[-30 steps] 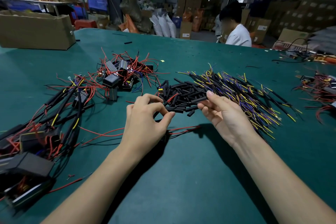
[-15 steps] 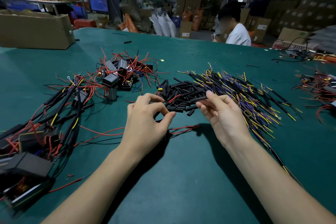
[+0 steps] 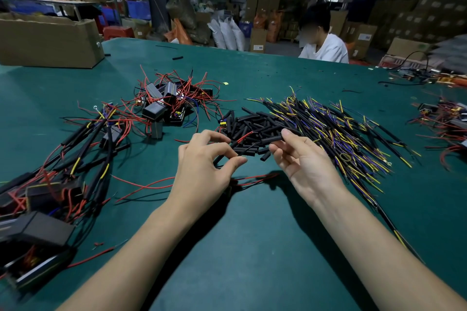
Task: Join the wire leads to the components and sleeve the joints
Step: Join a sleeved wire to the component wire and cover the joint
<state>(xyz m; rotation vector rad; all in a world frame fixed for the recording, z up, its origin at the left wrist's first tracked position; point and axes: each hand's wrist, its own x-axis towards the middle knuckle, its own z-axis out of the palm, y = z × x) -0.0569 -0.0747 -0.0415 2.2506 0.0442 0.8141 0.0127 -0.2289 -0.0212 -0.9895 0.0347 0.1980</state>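
On a green table (image 3: 252, 247) in a warehouse, the right hand (image 3: 303, 164) pinches a black sleeve (image 3: 271, 139) by fingertips; the left hand (image 3: 202, 166) pinches a red wire (image 3: 242, 137) over the sleeve pile (image 3: 250, 124).

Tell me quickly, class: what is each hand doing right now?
Left hand: fingers pinch a thin wire lead.
Right hand: fingers hold a black sleeve above the sleeve pile.
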